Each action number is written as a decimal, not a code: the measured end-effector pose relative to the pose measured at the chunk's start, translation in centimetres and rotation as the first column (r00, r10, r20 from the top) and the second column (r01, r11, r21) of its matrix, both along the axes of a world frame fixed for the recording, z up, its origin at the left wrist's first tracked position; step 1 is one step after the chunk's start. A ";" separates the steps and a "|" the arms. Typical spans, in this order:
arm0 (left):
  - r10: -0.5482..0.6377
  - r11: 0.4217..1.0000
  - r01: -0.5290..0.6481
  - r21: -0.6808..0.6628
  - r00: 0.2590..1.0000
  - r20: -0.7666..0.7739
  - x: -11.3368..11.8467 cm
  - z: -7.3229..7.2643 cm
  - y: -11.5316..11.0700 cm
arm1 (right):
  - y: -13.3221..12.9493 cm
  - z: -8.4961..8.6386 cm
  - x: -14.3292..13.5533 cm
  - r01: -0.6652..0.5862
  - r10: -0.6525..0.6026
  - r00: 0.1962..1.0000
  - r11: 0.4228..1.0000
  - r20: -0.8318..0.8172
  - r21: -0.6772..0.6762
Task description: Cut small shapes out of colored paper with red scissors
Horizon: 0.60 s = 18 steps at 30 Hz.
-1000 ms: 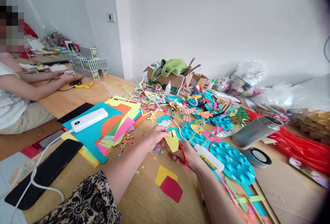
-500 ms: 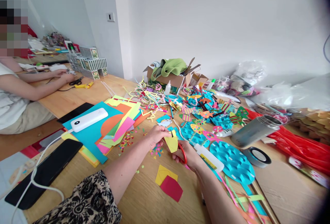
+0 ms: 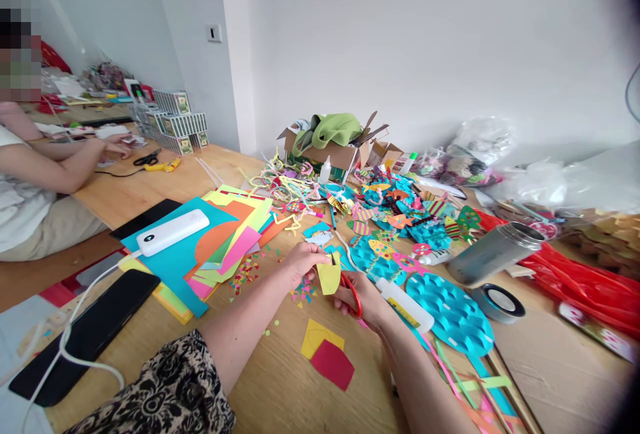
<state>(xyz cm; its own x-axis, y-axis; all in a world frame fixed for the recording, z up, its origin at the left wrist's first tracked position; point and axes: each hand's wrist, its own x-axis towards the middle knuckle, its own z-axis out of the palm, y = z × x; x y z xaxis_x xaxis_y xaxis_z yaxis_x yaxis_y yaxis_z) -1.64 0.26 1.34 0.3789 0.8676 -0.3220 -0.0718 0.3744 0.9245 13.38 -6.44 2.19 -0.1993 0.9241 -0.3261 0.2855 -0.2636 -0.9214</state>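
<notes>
Between my two hands is a small piece of yellow paper [image 3: 329, 279], pinched at its top edge by my left hand [image 3: 306, 263]. My right hand [image 3: 361, 294] is closed round the red-handled scissors [image 3: 356, 297]; their blades are mostly hidden behind the paper. On the table just below lie a yellow paper square [image 3: 314, 332] with a drawn curved outline and a dark red paper piece [image 3: 333, 365] overlapping it. Tiny coloured paper scraps [image 3: 303, 293] are scattered under my left hand.
Left are stacked coloured sheets [image 3: 175, 241] under a white power bank [image 3: 173, 232], and a black phone [image 3: 85, 334]. Right stand a glue bottle [image 3: 407, 306], blue discs [image 3: 450, 314] and a metal flask [image 3: 493, 254]. Paper fish [image 3: 383, 249] pile behind. Someone sits far left.
The yellow paper has turned slightly and shifted a little left in my left hand, showing a more rounded lower edge. The other person's hands have moved slightly left.
</notes>
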 end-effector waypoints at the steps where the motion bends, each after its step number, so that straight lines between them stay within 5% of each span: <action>1: 0.002 1.000 -0.002 0.002 1.000 0.005 0.0 0.1 0.0 | 0.0 0.0 0.0 -0.001 0.001 1.000 1.000 0.001 -0.001; 18: 0.049 0.995 -0.039 -0.093 0.993 0.108 0.0 0.7 -0.2 | 0.0 -0.1 0.0 -0.024 0.024 1.000 0.999 -0.017 0.038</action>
<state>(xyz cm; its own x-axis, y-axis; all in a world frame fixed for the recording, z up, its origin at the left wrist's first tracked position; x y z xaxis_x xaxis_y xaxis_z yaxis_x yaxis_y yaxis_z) -1.63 0.09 2.01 0.3788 0.8534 -0.3581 -0.1892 0.4501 0.8727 13.42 -6.49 2.13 -0.2269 0.9305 -0.2876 0.2750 -0.2221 -0.9354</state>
